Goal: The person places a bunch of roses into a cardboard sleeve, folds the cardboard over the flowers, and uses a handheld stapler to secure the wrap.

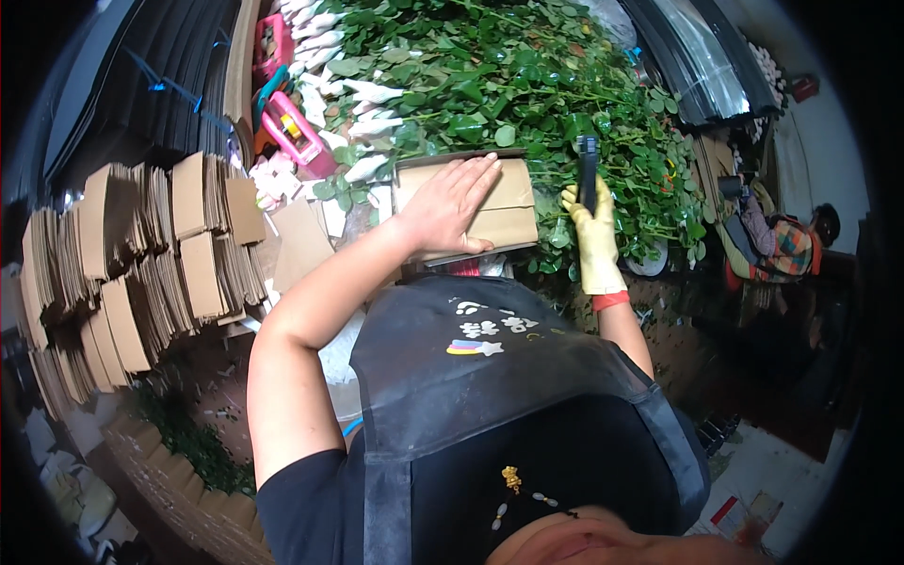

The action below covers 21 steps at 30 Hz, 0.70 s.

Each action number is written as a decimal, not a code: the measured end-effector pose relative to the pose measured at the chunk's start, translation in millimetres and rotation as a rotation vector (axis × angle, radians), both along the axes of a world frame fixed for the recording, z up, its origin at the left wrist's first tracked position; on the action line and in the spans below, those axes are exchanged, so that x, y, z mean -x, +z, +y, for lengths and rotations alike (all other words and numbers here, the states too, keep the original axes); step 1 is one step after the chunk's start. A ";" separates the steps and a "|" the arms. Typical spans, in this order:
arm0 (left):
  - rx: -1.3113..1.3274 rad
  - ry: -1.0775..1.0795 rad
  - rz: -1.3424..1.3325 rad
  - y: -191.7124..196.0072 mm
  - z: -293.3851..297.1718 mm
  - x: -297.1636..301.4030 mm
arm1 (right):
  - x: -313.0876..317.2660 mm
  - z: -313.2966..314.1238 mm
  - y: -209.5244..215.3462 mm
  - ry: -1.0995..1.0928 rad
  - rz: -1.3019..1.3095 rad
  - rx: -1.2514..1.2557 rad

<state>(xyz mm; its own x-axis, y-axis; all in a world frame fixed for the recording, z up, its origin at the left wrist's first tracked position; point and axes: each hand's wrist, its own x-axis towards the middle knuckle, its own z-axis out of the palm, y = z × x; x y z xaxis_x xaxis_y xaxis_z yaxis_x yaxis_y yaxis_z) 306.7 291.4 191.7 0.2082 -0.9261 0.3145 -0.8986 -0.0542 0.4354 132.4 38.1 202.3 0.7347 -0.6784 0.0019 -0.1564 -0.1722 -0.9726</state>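
My left hand (450,202) lies flat, fingers spread, on a brown cardboard wrap (508,212) that rests on the bench in front of me. My right hand (591,231) wears a yellow rubber glove with a red cuff and grips a black tool (587,169) upright beside the cardboard's right edge. Behind both hands spreads a big heap of green leafy flower stems (527,75). Several white-wrapped flower buds (363,94) lie along the heap's left side. A dark apron (471,377) covers my front.
Stacks of folded brown cardboard sheets (151,254) fill the left. A pink tool (297,127) lies near the buds. Black sheet material (151,75) is piled at the upper left. Another person (786,240) sits at the right. Green trimmings (188,438) lie at the lower left.
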 end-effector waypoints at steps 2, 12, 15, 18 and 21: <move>-0.037 0.024 0.003 -3.3 -4.1 2.1 | 7.5 4.6 33.4 0.043 -0.122 -0.217; -0.229 -0.005 -0.156 -7.2 -2.7 8.2 | 32.9 56.0 88.1 0.457 1.087 0.507; -0.189 -0.003 -0.188 -9.7 -1.6 8.8 | 46.7 41.3 72.4 0.450 0.819 0.114; -0.184 -0.002 -0.199 -8.5 -2.8 8.7 | 55.4 31.0 47.7 0.428 0.530 -0.256; -0.185 0.008 -0.230 -10.0 -3.9 7.2 | 41.3 49.5 48.7 0.278 0.690 -0.047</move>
<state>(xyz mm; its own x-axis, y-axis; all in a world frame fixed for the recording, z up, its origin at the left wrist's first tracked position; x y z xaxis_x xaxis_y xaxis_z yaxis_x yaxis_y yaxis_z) 299.4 287.5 181.7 0.1580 -0.9709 0.1801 -0.9719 -0.1207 0.2021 91.1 87.7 251.0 0.7029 -0.4554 -0.5464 -0.6909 -0.2549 -0.6765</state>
